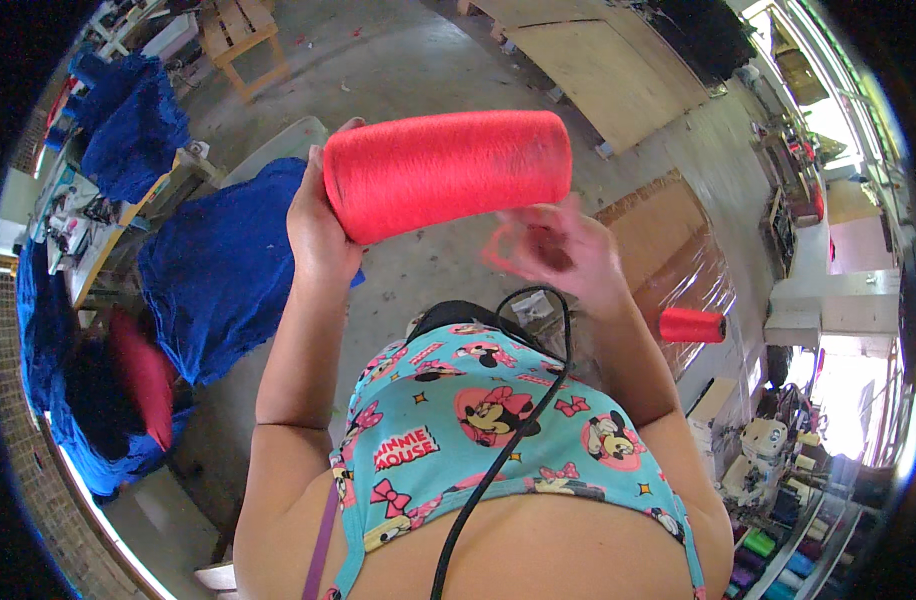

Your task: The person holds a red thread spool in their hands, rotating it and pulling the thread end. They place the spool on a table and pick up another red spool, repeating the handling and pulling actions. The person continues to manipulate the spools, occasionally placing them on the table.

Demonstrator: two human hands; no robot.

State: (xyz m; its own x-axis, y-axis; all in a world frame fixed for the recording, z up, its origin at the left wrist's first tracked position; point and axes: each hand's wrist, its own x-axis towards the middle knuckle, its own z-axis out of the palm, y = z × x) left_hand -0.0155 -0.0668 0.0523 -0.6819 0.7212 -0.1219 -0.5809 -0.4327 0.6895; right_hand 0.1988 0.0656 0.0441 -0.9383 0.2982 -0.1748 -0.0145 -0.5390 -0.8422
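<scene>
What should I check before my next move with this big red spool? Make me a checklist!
1. Left grip holding the big red spool at its left end: ok.
2. Right grip touching the spool: cannot tell, it's blurred.
3. Loose red thread free of tangles: cannot tell, also blurred.
4. Black cable clear of the spool: ok.
5. Other red spool apart from the big one: ok.

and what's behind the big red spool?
Grey floor shows past the upper and lower edges of the spool; whatever lies directly behind it is covered.
</scene>
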